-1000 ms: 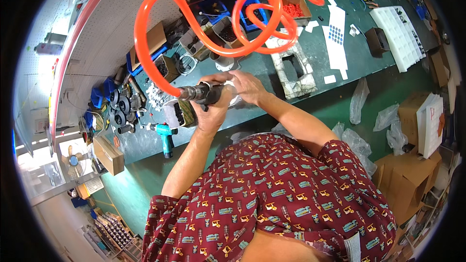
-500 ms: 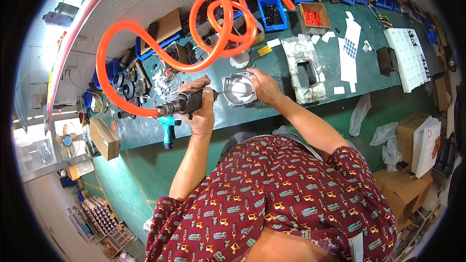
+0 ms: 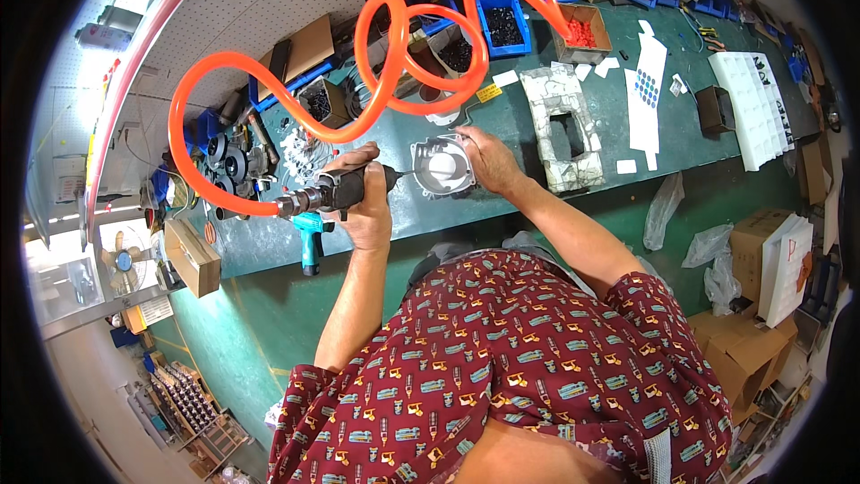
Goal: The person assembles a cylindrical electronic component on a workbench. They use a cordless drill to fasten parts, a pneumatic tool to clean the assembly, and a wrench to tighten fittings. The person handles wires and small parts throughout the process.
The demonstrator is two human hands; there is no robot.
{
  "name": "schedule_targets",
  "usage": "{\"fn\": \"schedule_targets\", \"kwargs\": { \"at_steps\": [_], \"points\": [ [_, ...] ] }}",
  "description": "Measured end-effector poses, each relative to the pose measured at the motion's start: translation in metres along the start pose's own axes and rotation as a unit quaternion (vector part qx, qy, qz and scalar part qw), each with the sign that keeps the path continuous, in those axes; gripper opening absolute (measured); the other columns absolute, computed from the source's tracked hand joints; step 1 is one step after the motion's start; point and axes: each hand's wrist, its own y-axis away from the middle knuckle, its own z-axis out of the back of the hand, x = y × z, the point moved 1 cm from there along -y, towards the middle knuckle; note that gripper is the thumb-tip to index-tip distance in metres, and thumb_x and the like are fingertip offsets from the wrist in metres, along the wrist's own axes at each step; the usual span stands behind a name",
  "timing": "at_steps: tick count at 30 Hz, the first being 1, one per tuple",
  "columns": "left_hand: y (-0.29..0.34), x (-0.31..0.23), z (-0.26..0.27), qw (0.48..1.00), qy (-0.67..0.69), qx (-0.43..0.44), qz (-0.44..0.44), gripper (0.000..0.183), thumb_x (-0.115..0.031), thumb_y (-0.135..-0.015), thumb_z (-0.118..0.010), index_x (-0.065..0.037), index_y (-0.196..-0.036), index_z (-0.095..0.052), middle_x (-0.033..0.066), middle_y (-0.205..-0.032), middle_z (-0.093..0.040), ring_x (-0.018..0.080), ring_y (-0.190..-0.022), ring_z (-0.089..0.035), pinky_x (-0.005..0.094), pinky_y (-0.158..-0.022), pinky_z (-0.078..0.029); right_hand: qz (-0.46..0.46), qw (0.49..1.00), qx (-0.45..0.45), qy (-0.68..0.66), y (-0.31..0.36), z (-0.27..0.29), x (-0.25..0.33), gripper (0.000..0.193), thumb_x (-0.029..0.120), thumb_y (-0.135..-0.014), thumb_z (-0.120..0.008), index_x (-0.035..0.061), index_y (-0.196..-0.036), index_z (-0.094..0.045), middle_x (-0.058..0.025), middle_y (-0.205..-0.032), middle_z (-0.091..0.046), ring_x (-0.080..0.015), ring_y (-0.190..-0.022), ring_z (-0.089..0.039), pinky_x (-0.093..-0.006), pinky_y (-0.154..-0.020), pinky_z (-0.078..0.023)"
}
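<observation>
My left hand (image 3: 365,206) is wrapped round a dark air screwdriver (image 3: 345,190), whose thin bit points right. An orange coiled air hose (image 3: 235,203) runs from the tool's rear end. The bit's tip reaches the left side of a silver metal housing (image 3: 442,168); whether it touches cannot be told. The housing is round inside, with a pale dome in its middle, and rests on the green bench. My right hand (image 3: 491,159) grips the housing's right rim, thumb side toward the top. Below the air tool, a teal cordless driver (image 3: 311,240) lies at the bench's front edge.
Right of the housing lies a foam block (image 3: 563,130) with a rectangular hole. Blue bins (image 3: 503,25) and a box of red parts (image 3: 580,34) line the back. Loose wires (image 3: 306,154) and black round parts (image 3: 236,164) lie left. The coiled hose hangs over the bench.
My left hand and the air screwdriver have shifted slightly left, drawing the bit back a little from the housing. The hose coils have swung. My right hand and the housing stay in place.
</observation>
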Motion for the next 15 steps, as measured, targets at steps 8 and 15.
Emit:
{"fn": "schedule_targets", "kwargs": {
  "at_steps": [8, 15],
  "points": [
    [-0.002, -0.020, -0.011, 0.990, -0.079, 0.087, 0.077, 0.028, 0.006, -0.087, -0.068, -0.001, -0.112, -0.058, 0.0118, -0.114, -0.070, 0.0215, -0.108, -0.065, 0.0387, -0.097, -0.052, -0.070, 0.993, -0.008, -0.089, -0.002, -0.003, -0.003, 0.041, 0.025, -0.105, -0.043, -0.0021, -0.128, -0.063, -0.0270, -0.124, -0.068, -0.0455, -0.114, -0.064, -0.0500, -0.100, -0.050],
    [-0.001, 0.008, -0.015, 0.997, 0.037, 0.055, 0.043, 0.024, 0.010, -0.085, -0.071, -0.002, -0.103, -0.064, 0.0070, -0.101, -0.069, 0.0126, -0.096, -0.064, 0.0338, -0.089, -0.055, -0.069, 0.994, -0.001, -0.087, -0.002, -0.010, -0.003, 0.043, 0.028, -0.105, -0.042, 0.0004, -0.131, -0.063, -0.0270, -0.121, -0.069, -0.0465, -0.114, -0.063, -0.0487, -0.100, -0.049]
  ]
}}
